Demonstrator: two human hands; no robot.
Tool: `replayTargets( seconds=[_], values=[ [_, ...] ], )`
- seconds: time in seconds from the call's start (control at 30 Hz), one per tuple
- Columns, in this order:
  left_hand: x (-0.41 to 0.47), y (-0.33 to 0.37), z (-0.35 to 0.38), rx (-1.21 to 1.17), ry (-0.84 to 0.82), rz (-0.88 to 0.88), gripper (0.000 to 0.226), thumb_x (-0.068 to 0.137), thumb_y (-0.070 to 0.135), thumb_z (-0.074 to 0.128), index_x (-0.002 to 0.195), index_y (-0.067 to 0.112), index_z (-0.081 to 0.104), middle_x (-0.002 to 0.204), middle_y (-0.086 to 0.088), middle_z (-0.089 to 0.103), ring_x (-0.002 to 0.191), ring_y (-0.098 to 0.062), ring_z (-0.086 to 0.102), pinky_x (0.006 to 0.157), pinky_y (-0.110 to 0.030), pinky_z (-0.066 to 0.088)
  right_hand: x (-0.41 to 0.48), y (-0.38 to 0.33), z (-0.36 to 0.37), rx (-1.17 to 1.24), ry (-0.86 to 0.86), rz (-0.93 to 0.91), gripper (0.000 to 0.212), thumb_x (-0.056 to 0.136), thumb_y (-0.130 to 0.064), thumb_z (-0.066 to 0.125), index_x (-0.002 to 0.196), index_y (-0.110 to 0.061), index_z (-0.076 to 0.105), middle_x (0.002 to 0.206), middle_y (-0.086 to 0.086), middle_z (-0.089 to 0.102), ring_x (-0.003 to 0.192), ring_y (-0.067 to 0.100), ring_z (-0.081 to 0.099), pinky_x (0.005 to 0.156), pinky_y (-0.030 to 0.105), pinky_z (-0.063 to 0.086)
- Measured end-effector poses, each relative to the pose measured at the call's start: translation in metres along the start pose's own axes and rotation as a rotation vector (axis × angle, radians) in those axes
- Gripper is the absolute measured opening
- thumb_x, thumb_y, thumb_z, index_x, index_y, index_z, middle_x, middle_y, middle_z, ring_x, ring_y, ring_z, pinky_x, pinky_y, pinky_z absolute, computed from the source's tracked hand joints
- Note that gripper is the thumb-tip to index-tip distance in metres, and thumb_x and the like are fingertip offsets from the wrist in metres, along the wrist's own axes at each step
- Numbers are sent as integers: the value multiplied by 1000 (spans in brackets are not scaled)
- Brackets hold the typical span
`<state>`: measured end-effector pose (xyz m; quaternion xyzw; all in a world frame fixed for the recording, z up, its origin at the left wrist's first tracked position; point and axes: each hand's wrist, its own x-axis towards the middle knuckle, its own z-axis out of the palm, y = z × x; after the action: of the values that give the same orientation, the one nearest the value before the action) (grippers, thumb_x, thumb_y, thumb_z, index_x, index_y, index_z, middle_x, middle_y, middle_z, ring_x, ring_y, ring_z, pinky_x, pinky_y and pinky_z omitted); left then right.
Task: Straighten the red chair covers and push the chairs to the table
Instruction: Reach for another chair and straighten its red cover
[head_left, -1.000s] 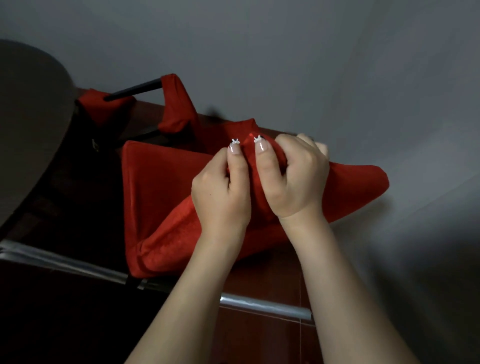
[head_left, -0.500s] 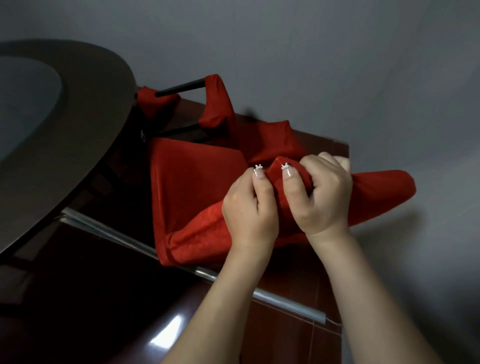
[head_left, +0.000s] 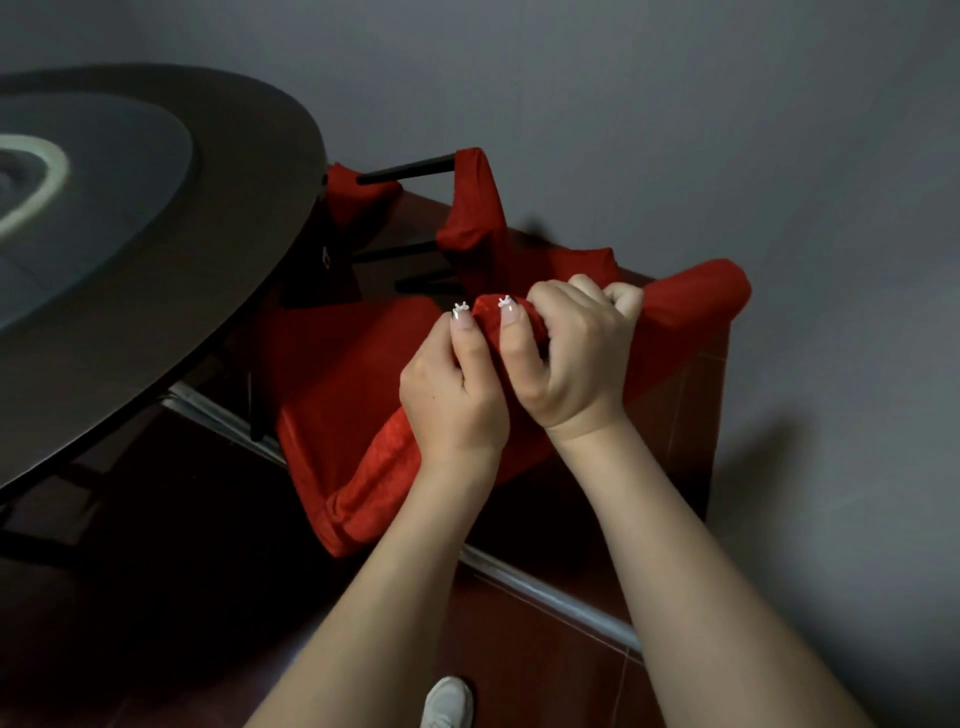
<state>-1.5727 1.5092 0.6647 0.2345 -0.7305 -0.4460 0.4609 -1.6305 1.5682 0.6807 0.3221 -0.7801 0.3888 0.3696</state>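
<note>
Grey wall (head_left: 675, 104) and dark red floor tiles (head_left: 519, 654) back a round dark table (head_left: 218, 270), which lies left of and beyond both grips. The left grip (head_left: 452, 400) and right grip (head_left: 571, 364), pressed side by side, each clutch a bunched fold of the red chair cover (head_left: 337, 395) at the chair back's top edge. The cover's seat spreads just left of them, its far end reaching the table's rim

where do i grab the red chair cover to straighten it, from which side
Probably the bunched roll of the red chair cover along the backrest top, from behind the chair, where the left hand and right hand grip it: the cloth is gathered there, while the seat lies flat.
</note>
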Motion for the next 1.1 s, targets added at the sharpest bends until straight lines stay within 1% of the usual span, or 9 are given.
replayTargets(
  seconds=[0.13, 0.2, 0.33, 0.43, 0.6, 0.8, 0.9, 1.03, 1.1],
  values=[
    [10, -6, -12, 8, 42, -39, 40, 89, 51, 22, 57, 32, 37, 49, 11, 42, 51, 0, 43, 52, -19, 27, 4, -13, 11, -1, -22, -28, 44, 86, -36, 34, 51, -10, 44, 48, 1, 45, 49, 23, 42, 64, 37, 27],
    [16, -8, -18, 7, 55, -42, 39, 88, 51, 22, 56, 34, 36, 48, 12, 41, 51, 1, 43, 51, -17, 26, 7, -20, 17, 6, -45, -38, 45, 86, -37, 34, 51, -10, 44, 48, 1, 46, 49, 23, 42, 64, 38, 28],
    [28, -10, -30, 12, 30, -80, 41, 87, 54, 24, 54, 34, 37, 51, 18, 50, 50, 2, 44, 50, -17, 26, 11, -32, 29, 29, -84, -42, 43, 85, -39, 35, 52, -12, 41, 48, 0, 45, 50, 21, 42, 65, 37, 28],
    [32, -10, -40, -30, 16, -128, 42, 87, 56, 28, 52, 35, 41, 52, 20, 50, 50, 1, 44, 52, -19, 28, 12, -42, 37, 63, -101, -36, 41, 85, -40, 36, 53, -14, 39, 49, -1, 46, 51, 21, 43, 65, 36, 28],
    [36, -9, -55, -25, 32, -148, 41, 86, 57, 28, 55, 34, 41, 53, 21, 51, 51, 2, 45, 53, -17, 28, 12, -57, 45, 103, -109, -31, 35, 85, -39, 36, 57, -18, 35, 50, -2, 44, 53, 20, 42, 66, 35, 29],
    [37, -15, -73, -29, 86, -151, 39, 89, 50, 30, 55, 35, 41, 52, 23, 52, 51, 4, 46, 50, -10, 29, 5, -76, 53, 132, -128, -43, 39, 85, -38, 37, 54, -15, 41, 50, -1, 47, 53, 21, 45, 66, 36, 30],
    [37, -18, -85, -11, 112, -179, 42, 91, 46, 30, 52, 34, 41, 50, 21, 52, 49, 2, 46, 49, -13, 29, 2, -88, 56, 139, -141, -57, 41, 85, -37, 37, 53, -12, 44, 50, 1, 48, 53, 23, 46, 67, 36, 30],
    [35, -24, -106, 5, 192, -209, 52, 83, 57, 20, 51, 24, 42, 45, 10, 46, 47, -3, 45, 48, -17, 29, -6, -110, 62, 147, -164, -98, 43, 85, -37, 36, 53, -11, 44, 50, 3, 48, 53, 26, 47, 65, 38, 33],
    [32, -29, -118, 6, 226, -241, 57, 82, 59, 18, 51, 18, 42, 46, 7, 45, 47, -6, 42, 49, -24, 31, -12, -122, 64, 155, -183, -126, 42, 86, -37, 35, 53, -12, 43, 50, 3, 48, 54, 26, 46, 65, 38, 32]
  ],
)
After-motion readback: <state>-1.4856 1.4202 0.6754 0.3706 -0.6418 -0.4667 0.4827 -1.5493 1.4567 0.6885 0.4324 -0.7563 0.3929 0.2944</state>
